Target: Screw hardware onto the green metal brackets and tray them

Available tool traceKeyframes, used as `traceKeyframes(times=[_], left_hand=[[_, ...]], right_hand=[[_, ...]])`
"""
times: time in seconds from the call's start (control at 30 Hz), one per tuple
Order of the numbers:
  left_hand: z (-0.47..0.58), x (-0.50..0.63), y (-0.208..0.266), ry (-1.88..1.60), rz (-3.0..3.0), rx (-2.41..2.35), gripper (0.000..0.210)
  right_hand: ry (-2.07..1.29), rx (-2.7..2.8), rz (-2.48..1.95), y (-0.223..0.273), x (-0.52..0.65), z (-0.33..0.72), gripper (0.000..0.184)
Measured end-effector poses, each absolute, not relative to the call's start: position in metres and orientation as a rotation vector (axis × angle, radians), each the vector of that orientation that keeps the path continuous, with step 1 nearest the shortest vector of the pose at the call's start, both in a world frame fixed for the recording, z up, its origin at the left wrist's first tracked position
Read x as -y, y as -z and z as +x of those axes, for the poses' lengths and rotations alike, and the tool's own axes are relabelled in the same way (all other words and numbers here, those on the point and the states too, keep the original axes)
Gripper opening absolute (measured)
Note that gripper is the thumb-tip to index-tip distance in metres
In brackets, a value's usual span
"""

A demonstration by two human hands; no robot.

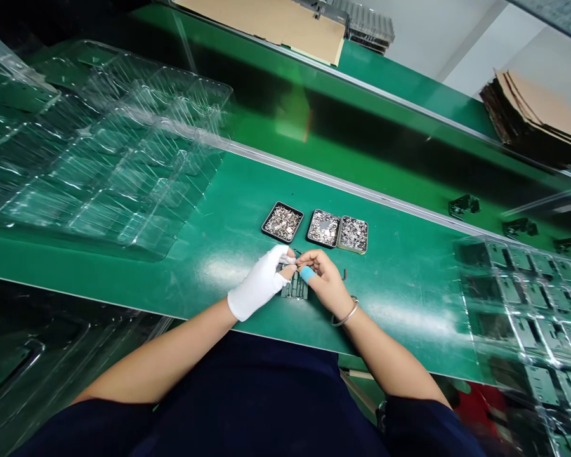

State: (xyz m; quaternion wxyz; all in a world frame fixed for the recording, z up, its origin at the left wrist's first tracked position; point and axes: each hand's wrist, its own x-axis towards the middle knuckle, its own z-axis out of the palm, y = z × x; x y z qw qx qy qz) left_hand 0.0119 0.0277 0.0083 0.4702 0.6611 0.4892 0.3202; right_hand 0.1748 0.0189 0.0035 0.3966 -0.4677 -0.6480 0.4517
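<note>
My left hand (265,277), in a white glove with bare fingertips, is closed in a pinch. Its tips meet those of my right hand (324,277), also pinched closed, with a blue wrap around the thumb. Whatever they grip is too small and covered to name; a speck of orange-yellow shows between the fingers. Just beneath lies a small grey-green slotted metal block (294,289), its upper part hidden by my hands. Beyond my fingertips stand a black tray of small shiny metal parts (282,221), a second such tray (322,228) and an adjoining shallow tin of similar parts (353,234).
A dark L-shaped hex key (345,274) lies right of my right hand. Stacked clear plastic trays (124,152) cover the bench's left side. At right, clear trays hold grey-green metal parts (535,295). Behind runs a raised ledge (342,181) with several dark pieces; cardboard sheets (542,114) sit above.
</note>
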Motion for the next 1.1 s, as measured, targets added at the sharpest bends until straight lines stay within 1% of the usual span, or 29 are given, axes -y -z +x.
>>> traceKeyframes(times=[0.2, 0.3, 0.37, 0.4, 0.43, 0.5, 0.53, 0.57, 0.63, 0.7, 0.73, 0.83, 0.9, 1.0, 1.1], left_hand=[[0.019, -0.024, -0.011, -0.917, 2.062, -1.345, 0.026], [0.01, -0.027, -0.013, -1.042, 2.017, -1.359, 0.027], [-0.001, -0.032, -0.017, -1.095, 1.871, -1.401, 0.028], [-0.007, -0.034, -0.019, -1.103, 1.799, -1.428, 0.029], [-0.013, -0.038, -0.022, -1.095, 1.741, -1.451, 0.029], [-0.022, -0.043, -0.026, -1.04, 1.678, -1.492, 0.03], [-0.026, -0.046, -0.027, -1.005, 1.667, -1.515, 0.031], [-0.028, -0.048, -0.026, -0.964, 1.665, -1.536, 0.031], [-0.031, -0.051, -0.021, -0.887, 1.667, -1.571, 0.032], [-0.03, -0.055, -0.012, -0.8, 1.699, -1.555, 0.035], [-0.028, -0.056, -0.008, -0.75, 1.748, -1.523, 0.036], [-0.021, -0.057, 0.003, -0.66, 1.955, -1.417, 0.032], [-0.016, -0.055, 0.007, -0.666, 2.039, -1.38, 0.028], [-0.012, -0.055, 0.013, -0.714, 2.073, -1.344, 0.023], [-0.013, -0.061, 0.02, -0.765, 2.095, -1.33, 0.022]], right_hand=[[-1.098, 1.752, -1.216, -0.003, -0.019, 0.175, 0.015], [-1.156, 1.614, -1.19, -0.004, -0.027, 0.187, 0.016], [-1.127, 1.599, -1.161, -0.009, -0.029, 0.197, 0.022], [-1.094, 1.687, -1.141, -0.013, -0.028, 0.201, 0.027], [-1.055, 1.833, -1.116, -0.016, -0.026, 0.203, 0.035], [-0.951, 2.159, -1.081, -0.023, -0.017, 0.202, 0.056], [-0.902, 2.274, -1.069, -0.025, -0.013, 0.2, 0.064], [-0.869, 2.328, -1.064, -0.026, -0.011, 0.199, 0.067], [-0.849, 2.263, -1.092, -0.028, -0.02, 0.202, 0.066], [-0.815, 2.043, -1.214, -0.032, -0.05, 0.22, 0.065], [-0.774, 1.889, -1.326, -0.034, -0.07, 0.236, 0.062], [-0.672, 1.385, -1.753, -0.044, -0.139, 0.299, 0.038], [-0.612, 1.254, -1.862, -0.05, -0.178, 0.337, 0.028], [-0.581, 1.187, -1.927, -0.056, -0.213, 0.37, 0.029], [-0.575, 1.158, -1.949, -0.059, -0.224, 0.376, 0.029]])
